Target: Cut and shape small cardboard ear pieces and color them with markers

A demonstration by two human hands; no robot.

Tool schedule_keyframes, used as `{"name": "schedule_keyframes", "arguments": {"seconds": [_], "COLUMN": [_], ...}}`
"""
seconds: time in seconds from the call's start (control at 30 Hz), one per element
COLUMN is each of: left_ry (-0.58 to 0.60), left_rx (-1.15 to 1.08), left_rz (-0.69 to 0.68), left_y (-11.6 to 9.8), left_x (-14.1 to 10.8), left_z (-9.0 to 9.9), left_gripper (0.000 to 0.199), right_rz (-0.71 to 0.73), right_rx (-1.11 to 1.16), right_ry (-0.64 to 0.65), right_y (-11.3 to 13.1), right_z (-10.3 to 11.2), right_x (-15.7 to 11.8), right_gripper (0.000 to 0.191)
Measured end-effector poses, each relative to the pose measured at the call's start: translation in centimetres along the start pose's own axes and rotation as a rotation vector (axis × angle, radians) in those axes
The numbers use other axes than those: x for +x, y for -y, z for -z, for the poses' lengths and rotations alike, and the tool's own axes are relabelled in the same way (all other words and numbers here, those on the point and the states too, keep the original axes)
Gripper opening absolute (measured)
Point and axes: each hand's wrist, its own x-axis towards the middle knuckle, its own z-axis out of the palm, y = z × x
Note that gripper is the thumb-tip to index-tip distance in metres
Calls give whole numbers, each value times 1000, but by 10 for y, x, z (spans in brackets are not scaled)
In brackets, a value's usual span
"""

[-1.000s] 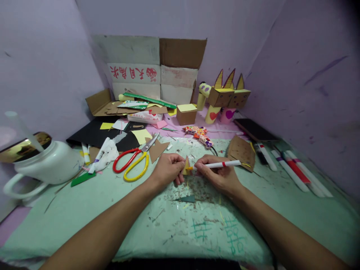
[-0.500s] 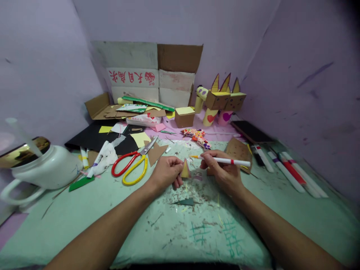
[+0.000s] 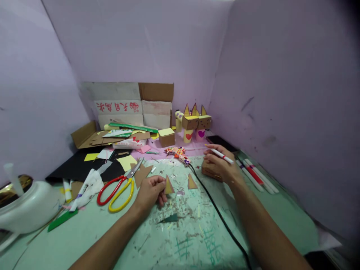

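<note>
Between the thumb and fingers of my left hand (image 3: pixel 152 191) is a small triangle (image 3: pixel 169 185) with a yellow face, point upward. My right hand (image 3: pixel 221 163) holds a white marker (image 3: pixel 223 155) with a red band, its yellow-orange tip pointing up and left. The same hand rests over a brown cardboard piece (image 3: pixel 209 170). Another small cardboard triangle (image 3: pixel 192 182) lies on the green table cover between my hands. Red-and-yellow-handled scissors (image 3: pixel 123 187) lie left of my left hand, partly over a cut brown cardboard piece (image 3: pixel 142 174).
A black cable (image 3: pixel 221 217) crosses the table toward the front right. Markers (image 3: pixel 254 173) lie at the right. Cardboard-headed figures (image 3: pixel 194 122) and a small box (image 3: pixel 167 137) stand behind. At the left sits a white teapot-like vessel (image 3: pixel 33 206).
The view has shifted, moving the scene left and down. My right hand has moved away from the left, onto the cardboard piece, still holding the marker. The second triangle and the cable now show.
</note>
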Motion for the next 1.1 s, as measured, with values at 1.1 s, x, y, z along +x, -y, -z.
{"name": "schedule_keyframes", "arguments": {"seconds": [1.1], "left_ry": [36], "left_rx": [89], "left_rz": [77], "left_y": [0], "left_x": [-5], "left_z": [-8], "left_gripper": [14], "right_rz": [297], "right_rx": [-557], "right_ry": [596], "right_y": [-21], "right_z": [-16], "right_x": [-17], "right_gripper": [30]}}
